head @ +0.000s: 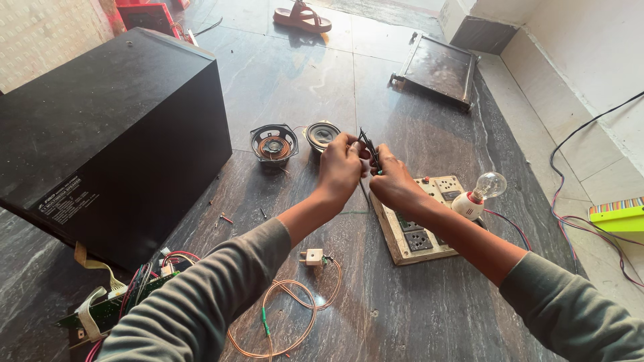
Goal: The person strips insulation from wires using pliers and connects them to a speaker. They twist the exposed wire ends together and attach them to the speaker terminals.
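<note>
- The left hand (341,167) and the right hand (392,182) meet above the dark stone floor (429,308), fingers pinched together on a small bundle of thin dark wires (369,149) that sticks up between them.
- Both hands are clenched on that bundle; it is held in the air, just past the near edge of a switchboard (414,234) with sockets.
- A clear light bulb (488,186) in a white holder lies on the right side of the switchboard.
- Two small round speakers (274,144) sit side by side on the floor beyond the left hand.
- A big black box (114,134) stands at the left, with a green circuit board (114,305) and loose coloured wires at its near corner.
- A coil of copper wire (288,315) with a small white plug (312,257) lies below the forearms.
- A sandal (302,17) lies far off at the top.
</note>
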